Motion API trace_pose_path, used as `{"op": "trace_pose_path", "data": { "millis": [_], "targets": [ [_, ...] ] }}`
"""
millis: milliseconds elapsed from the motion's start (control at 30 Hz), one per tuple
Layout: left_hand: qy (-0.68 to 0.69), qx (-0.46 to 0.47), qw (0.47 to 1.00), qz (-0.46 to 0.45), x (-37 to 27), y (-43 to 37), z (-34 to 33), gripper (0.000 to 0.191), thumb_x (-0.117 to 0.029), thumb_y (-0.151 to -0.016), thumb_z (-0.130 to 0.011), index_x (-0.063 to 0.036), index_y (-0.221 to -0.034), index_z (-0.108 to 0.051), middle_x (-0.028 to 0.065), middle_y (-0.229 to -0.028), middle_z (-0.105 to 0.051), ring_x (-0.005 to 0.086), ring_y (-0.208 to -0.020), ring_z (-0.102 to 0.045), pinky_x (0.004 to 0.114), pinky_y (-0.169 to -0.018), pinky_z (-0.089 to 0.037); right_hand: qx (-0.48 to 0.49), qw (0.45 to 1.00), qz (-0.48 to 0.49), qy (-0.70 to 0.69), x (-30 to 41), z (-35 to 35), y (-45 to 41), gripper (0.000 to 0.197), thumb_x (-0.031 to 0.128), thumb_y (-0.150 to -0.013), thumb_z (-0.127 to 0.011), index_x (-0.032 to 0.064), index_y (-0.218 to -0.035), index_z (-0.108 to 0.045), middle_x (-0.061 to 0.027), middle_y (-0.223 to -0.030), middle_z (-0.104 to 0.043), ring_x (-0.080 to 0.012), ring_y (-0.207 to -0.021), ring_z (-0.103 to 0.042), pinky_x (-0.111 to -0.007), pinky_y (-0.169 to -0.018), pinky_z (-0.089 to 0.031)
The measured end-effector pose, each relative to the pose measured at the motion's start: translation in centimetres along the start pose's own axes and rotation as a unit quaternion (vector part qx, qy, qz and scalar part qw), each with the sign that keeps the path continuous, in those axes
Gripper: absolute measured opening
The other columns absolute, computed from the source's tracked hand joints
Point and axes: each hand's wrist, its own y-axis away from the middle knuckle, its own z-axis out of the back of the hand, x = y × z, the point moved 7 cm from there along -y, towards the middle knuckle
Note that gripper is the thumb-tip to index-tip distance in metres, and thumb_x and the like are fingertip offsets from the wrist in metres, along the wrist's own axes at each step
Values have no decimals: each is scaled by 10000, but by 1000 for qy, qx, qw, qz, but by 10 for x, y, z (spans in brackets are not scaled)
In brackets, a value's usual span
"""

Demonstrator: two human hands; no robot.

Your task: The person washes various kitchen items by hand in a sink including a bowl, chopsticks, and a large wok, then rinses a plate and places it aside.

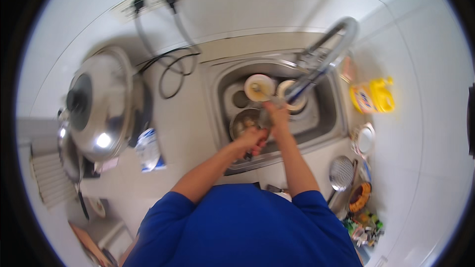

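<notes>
Both my hands are over the stainless steel sink (pixel 323 126). My left hand (pixel 254 141) is closed around a dark handle near the sink's front edge; a blurred metal utensil seems to run up from it. My right hand (pixel 276 116) is beside the upper part of that utensil, under the faucet head, and its fingers are blurred. A round metal pan or bowl (pixel 237 120) with something pale inside lies left of my hands. Behind them a light bowl (pixel 259 81) holds yellowish liquid and what looks like a spoon. Another pale bowl (pixel 285 87) sits beneath the faucet (pixel 334 52).
A large lidded wok (pixel 107 107), looped black cables (pixel 182 70) and a blue-and-white packet (pixel 148 152) are on the left. Right of the sink stand a yellow detergent bottle (pixel 373 96), a white container (pixel 365 141) and a metal skimmer (pixel 341 172).
</notes>
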Motion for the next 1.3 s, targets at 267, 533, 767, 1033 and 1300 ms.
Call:
{"op": "trace_pose_path", "data": {
  "millis": [267,533,767,1033,1300],
  "targets": [
    [21,55,998,9,-2,7,-33,213,-195,-893,-390,-68,-722,-406,3,-521,-378,73,-362,-289,241,-335,-260,-62,983,86,-150,22,34,-17,351,57,-679,-712,2,-986,-550,-60,-823,-606,-153,-670,-562,-276,-571,-453],
    [45,31,998,-12,-10,-20,-4,221,-205,-900,-396,-36,-787,-482,20,-566,-434,76,-393,-348,235,-347,-300,-9,995,16,-100,-3,-3,7,323,66,-671,-702,6,-946,-543,-62,-819,-593,-156,-653,-557,-287,-561,-456],
    [-14,-33,996,-78,4,-14,3,262,-288,-938,-374,-48,-881,-463,25,-618,-453,112,-432,-386,254,-375,-315,1,985,-2,-172,0,-2,21,347,26,-686,-673,15,-995,-515,-65,-839,-589,-162,-676,-565,-288,-597,-470],
    [-63,-103,990,-76,15,4,-25,296,-319,-939,-369,-65,-800,-432,-11,-560,-355,81,-417,-310,254,-352,-252,4,987,68,-147,3,23,-11,351,34,-685,-671,34,-1000,-516,-69,-832,-586,-151,-712,-558,-275,-615,-459],
    [-67,-51,991,-101,4,-19,-4,299,-308,-941,-326,-52,-896,-474,34,-641,-490,124,-501,-445,247,-449,-385,-5,997,70,-29,-13,-1,6,446,123,-680,-684,1,-1074,-513,-136,-942,-574,-229,-846,-537,-345,-760,-437]
  ]
}}
